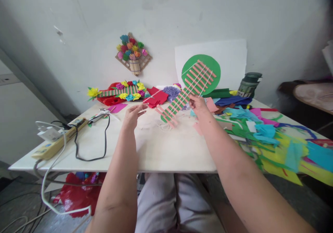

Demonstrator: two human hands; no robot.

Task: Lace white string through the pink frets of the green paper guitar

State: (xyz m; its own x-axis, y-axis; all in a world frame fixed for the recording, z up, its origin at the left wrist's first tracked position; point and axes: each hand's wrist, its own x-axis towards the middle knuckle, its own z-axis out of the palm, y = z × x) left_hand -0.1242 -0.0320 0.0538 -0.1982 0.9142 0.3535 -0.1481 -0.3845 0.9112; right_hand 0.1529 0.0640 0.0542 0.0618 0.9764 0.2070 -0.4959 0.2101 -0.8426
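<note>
My right hand (197, 104) grips a green guitar-shaped craft (213, 65) at its neck, tilted with the round end up to the right. Several pink strips lie crosswise on it, and white string runs along its length. My left hand (133, 115) is closed in a pinch on a white string (152, 96) that stretches toward the craft, left of its lower end. More loose string lies in a small heap (164, 126) on the table under that end.
A flower-trimmed guitar craft (118, 91), red paper (157, 97) and purple yarn (171, 92) lie at the back. Coloured paper scraps (270, 136) cover the right side, near a dark bottle (249, 84). A power strip (59, 139) with cables occupies the left.
</note>
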